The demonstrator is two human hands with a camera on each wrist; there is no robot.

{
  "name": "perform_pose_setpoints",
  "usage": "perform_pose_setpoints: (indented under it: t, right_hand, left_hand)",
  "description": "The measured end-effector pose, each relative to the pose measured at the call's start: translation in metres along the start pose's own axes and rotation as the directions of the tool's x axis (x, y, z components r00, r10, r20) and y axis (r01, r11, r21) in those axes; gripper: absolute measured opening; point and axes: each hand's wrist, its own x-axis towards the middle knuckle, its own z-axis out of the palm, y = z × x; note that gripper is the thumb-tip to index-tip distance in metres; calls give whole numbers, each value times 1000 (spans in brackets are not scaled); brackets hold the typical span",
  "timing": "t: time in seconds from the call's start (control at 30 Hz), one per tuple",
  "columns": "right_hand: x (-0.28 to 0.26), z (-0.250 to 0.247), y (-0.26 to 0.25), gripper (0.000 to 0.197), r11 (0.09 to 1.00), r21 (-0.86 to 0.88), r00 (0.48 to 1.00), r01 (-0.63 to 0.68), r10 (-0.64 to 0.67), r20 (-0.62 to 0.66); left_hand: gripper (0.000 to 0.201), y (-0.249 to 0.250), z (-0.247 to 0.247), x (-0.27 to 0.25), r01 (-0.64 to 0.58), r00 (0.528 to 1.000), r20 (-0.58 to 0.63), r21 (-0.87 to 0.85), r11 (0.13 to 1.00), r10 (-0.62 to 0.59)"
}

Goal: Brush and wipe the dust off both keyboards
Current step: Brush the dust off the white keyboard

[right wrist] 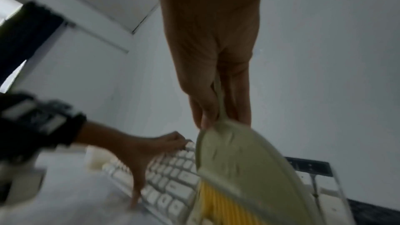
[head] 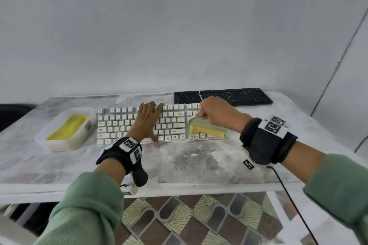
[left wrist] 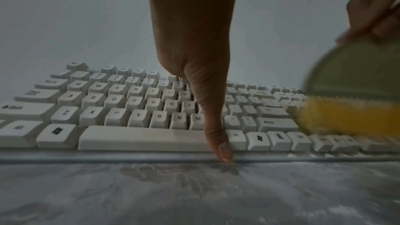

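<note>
White keyboard: centre frame, cream plastic keys, powdery dust along its front edge.
Black keyboard: upper right, flat, matte.
Left hand: fingers spread flat, pressing keys.
Right hand: gripping brush, green back, yellow bristles.

A white tub sits at nine o'clock on the marble-patterned table; patterned floor tiles lie at six.

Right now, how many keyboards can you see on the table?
2. The white full-size keyboard lies in front, under the left hand and the yellow-bristled brush. The black flat keyboard lies behind it, to the right. None looks hidden.
</note>
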Motion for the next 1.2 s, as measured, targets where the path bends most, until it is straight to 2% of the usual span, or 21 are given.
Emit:
perform_pose_setpoints:
  t: [0.1,0.23,0.37,0.47,0.6,0.7,0.77,0.83,0.9,0.93,1.0,1.03,1.13,1.2]
  right_hand:
    - [1,3,-4,17,999,-38,996,8,-5,84]
    - [12,3,-14,15,996,-58,998,61,-61,4]
    - [19,5,-20,14,992,-115,991,58,-44,124]
    - [22,3,-21,15,993,-105,998,57,-52,46]
    - [26,5,-21,15,988,-150,987,42,-18,158]
    - [28,2,-20,17,989,-146,997,35,-25,71]
    - [27,2,-20,15,985,-169,993,30,-10,120]
    - [27,2,-19,14,983,-184,987,19,12,163]
    - [27,-1,-17,15,985,-174,994,1,17,105]
    - [27,-2,-16,20,983,-186,996,6,10,85]
    - [26,-2,-16,31,979,-203,992,2,24,126]
    - [25,-2,-16,30,981,-193,991,-1,27,133]
    - [24,1,-13,16,990,-144,998,-5,14,61]
    - [24,1,-14,15,991,-136,996,-7,20,91]
  left_hand:
    - [141,1,-2,-2,26,999,38,38,999,-27]
    - [144,3,-3,-3,22,1000,17,43,999,-23]
    - [143,3,-3,-4,18,1000,-2,34,999,-18]
    - [142,3,-3,-5,17,1000,6,23,1000,-17]
    - [144,-1,-1,-4,-10,999,-32,9,1000,10]
    - [142,0,-3,-4,2,1000,-4,16,1000,-2]
    - [142,-1,-2,-3,1,1000,-3,17,1000,-1]
    - [138,-1,-1,-3,-24,998,-51,-9,1000,24]
    - [138,-1,-2,-4,-27,999,-42,-12,1000,27]
    - [138,-2,-2,-4,-23,999,-30,-5,1000,23]
    - [136,-2,-1,-4,-38,997,-68,-11,999,37]
    - [136,-2,-2,-4,-44,996,-83,-15,999,43]
    - [141,-1,-4,-5,-15,1000,3,7,1000,15]
    - [140,-1,-5,-5,-7,1000,-2,8,1000,7]
